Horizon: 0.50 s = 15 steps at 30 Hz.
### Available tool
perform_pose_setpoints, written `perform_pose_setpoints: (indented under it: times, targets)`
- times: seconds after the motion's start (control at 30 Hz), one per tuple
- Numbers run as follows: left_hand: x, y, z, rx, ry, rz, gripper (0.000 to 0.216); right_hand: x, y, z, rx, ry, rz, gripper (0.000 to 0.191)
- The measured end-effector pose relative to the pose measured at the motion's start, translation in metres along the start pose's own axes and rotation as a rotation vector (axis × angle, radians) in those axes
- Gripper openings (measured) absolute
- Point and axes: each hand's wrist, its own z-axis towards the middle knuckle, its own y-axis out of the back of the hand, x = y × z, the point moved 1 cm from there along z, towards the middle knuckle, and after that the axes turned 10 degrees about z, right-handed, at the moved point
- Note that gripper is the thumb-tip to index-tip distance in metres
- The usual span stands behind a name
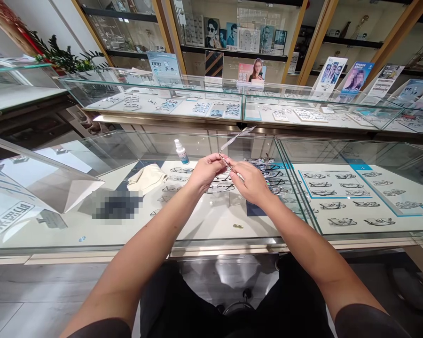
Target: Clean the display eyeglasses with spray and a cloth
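Note:
Above the glass counter, my left hand [207, 172] pinches one end of a slim pair of eyeglasses [227, 164], mostly hidden by my fingers. My right hand [248, 180] is closed on the same thin frame from the other side. A pale, narrow strip like a tag [237, 138] sticks up from it towards the far right. Behind my left hand stands a white spray bottle [182, 152]. A cream cloth [147, 179] lies crumpled to the left. Rows of eyeglasses [273, 174] show around and beneath my hands.
A blurred dark item [118, 205] lies left of my arms. A small gold-coloured piece [238, 226] is near the counter's front. More glasses [341, 221] sit in the right-hand glass case. Farther back, another display case [183, 112] carries upright advertising cards [357, 77].

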Motion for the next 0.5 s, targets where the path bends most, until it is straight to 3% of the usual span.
perform_pose_setpoints:
  times: [0.3, 0.5]
  targets:
    - [-0.0017, 0.0012, 0.0028, 0.010, 0.194, -0.066, 0.025, 0.0019, -0.0001, 0.0001, 0.037, 0.030, -0.059, 0.026]
    - [-0.0077, -0.0003, -0.0014, 0.041, 0.178, -0.056, 0.025, 0.0066, 0.0006, 0.0006, 0.036, 0.022, -0.070, 0.024]
